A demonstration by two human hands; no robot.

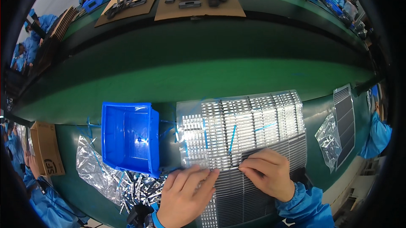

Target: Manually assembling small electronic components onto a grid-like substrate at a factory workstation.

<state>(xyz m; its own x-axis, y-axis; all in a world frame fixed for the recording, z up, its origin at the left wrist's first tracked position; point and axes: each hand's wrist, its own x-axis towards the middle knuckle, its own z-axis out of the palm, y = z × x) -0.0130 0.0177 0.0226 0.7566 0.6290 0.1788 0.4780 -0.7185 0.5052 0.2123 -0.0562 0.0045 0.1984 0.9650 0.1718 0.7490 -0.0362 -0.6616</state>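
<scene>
Before me lies a large sheet of narrow strips (241, 120), silver and shiny on its far part, dark grey on its near part. My left hand (186, 194) rests at the sheet's left side, fingers stretched out, the index fingertip on the line where silver meets grey. Just right of it, my right hand (268, 173) is closed in a pinch over the same line; whatever is between its fingertips is too small to make out. Thin blue tape pieces (232, 139) lie on the silver part. Beside my left hand is a pile of loose small strips (141, 190).
A blue plastic bin (131, 105) stands left of the sheet, with a clear plastic bag (95, 171) beside it. Farther left is a cardboard box (46, 147). At right lie another grey sheet (346, 122) and clear wrap (327, 139). Dark frames (189, 4) lie on cardboard across the bench. Co-workers sit around.
</scene>
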